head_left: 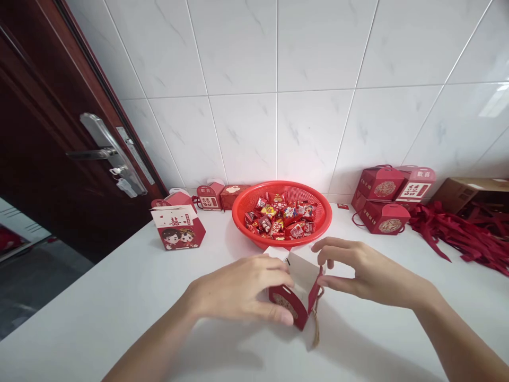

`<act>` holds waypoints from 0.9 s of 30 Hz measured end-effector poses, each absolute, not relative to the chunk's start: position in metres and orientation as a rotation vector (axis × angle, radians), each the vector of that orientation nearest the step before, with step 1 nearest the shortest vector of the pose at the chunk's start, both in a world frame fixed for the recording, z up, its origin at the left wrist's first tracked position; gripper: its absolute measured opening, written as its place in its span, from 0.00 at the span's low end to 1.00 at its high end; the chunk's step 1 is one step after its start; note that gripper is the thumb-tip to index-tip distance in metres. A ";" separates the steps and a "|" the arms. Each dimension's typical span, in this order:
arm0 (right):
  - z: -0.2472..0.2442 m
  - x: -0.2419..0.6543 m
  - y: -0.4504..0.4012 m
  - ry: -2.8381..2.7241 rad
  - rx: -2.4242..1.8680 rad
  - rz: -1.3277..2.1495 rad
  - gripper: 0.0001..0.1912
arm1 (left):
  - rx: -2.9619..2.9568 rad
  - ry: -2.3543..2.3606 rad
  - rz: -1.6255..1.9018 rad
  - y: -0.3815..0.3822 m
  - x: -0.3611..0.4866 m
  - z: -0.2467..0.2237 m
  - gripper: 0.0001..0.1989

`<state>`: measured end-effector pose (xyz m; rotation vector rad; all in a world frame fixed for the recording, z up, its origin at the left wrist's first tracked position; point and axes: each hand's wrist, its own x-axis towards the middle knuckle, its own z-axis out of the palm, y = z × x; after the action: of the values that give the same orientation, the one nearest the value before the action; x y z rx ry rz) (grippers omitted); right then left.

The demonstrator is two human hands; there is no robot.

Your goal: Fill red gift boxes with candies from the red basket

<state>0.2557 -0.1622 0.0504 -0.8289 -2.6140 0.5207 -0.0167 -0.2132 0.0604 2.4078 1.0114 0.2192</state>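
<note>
Basically, an open red box (304,276) is held between both hands on the white table (119,297); clock centred on it, wall at 12.

Left hand (242,286) at 9: cupped over the near side, thumb laid along the front panel, fingers bent over the top. Box seems to be braced that way so it can't slide. Right hand (361,268) at 3: loosely curled, thumb and fingertips brought to the edge of the right panel. Whether the panel is actually pinched can't be told. That wall is likely being steadied or shaped. Twine (316,326) is hung off the box at 5, its end on the table.

Red basket (278,244) is set just beyond at 12, filled with wrapped sweets (278,215), presumably kept within easy reach of either hand. A box with two cartoon figures (181,233) is stood at 10, apparently kept out of the work area. More red boxes (385,183) are stacked between 1 and 2, probably to save room. Dark red ribbons (469,239) are heaped past 2.
</note>
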 end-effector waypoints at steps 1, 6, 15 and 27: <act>0.053 0.256 -0.159 -2.571 -0.789 0.567 0.12 | 2.358 0.987 0.285 -0.206 -0.022 0.061 0.18; 0.059 0.245 -0.124 -2.241 -0.668 0.889 0.15 | 2.168 1.178 0.664 -0.142 -0.052 0.058 0.17; 0.010 0.184 -0.027 -1.571 -0.889 1.152 0.21 | 2.140 1.410 0.012 -0.026 -0.047 0.022 0.20; 0.002 0.184 -0.024 -1.625 -0.934 1.292 0.19 | 2.204 1.617 -0.427 0.011 -0.046 -0.004 0.68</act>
<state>0.1842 -0.0245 0.0020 -0.9341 -1.6251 1.2919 -0.0463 0.0110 -0.0039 2.2044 1.6175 -0.4275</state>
